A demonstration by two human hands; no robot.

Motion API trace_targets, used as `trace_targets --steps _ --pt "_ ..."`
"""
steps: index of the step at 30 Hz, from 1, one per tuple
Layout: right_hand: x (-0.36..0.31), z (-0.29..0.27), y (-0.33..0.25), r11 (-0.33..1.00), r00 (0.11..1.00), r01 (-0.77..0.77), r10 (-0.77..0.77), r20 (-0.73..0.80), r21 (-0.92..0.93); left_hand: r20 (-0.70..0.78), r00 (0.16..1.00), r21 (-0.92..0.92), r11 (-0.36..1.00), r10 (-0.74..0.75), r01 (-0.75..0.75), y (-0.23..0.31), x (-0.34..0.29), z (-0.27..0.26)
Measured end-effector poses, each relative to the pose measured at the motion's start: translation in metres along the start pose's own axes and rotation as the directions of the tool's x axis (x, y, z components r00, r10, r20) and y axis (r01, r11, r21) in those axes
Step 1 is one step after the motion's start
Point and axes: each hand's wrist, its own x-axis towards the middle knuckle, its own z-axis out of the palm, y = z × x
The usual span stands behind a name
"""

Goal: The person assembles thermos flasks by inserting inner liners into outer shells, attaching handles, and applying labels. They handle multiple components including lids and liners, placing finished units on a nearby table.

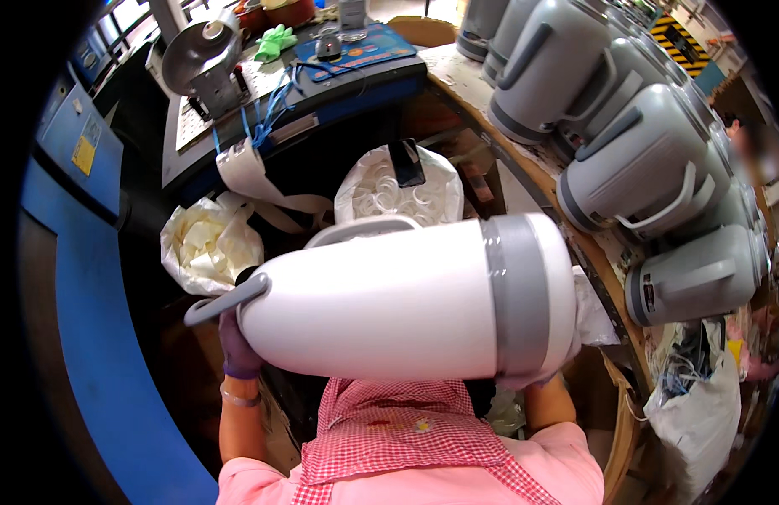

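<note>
Both grips are holding the white jug. Left grip [239, 349], purple-gloved, is bracing the jug's left end; most of its fingers are hiding behind the body. Right grip [537, 376], also gloved, is cupping the right end from below, partly hidden too. Exact finger curl: can't tell.

White jug [372, 307] is lying sideways between the two, in front of the checked apron [398, 433]. Wide gray band [520, 295] is circling it near the right end. Gray loop handle [225, 305] is sticking out past the left end; another gray handle is showing along the far side.

Beyond the jug: white bag [349, 202] is holding pale rings [388, 192], with a black phone [407, 164] resting at its rim. Second bag at left is holding cream pieces [200, 244]. Front worktop [347, 91] is carrying a gray metal bowl [196, 63], green gloves [276, 42] and a mouse [328, 48] on a blue mat [377, 52]. At right, gray jugs [650, 160] are standing grouped on a curved worktop [461, 71]; white sack [696, 429] is sitting below.
</note>
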Motion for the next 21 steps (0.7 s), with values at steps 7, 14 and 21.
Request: trace_targets --steps 7,14,21 --pt "-0.041 0.015 0.045 0.396 0.772 -0.457 0.622 0.133 0.797 0.509 0.288 0.342 0.117 0.811 -0.932 0.054 -0.010 0.093" --pt "-0.021 0.018 0.025 0.352 0.589 -0.639 0.796 0.141 0.683 0.220 0.843 0.429 0.728 0.490 -0.535 0.014 -0.006 0.029" --pt "0.017 -0.026 -0.035 0.996 0.997 -0.072 0.071 -0.021 -0.043 0.413 0.897 0.497 0.786 0.159 -0.368 -0.046 0.025 -0.009"
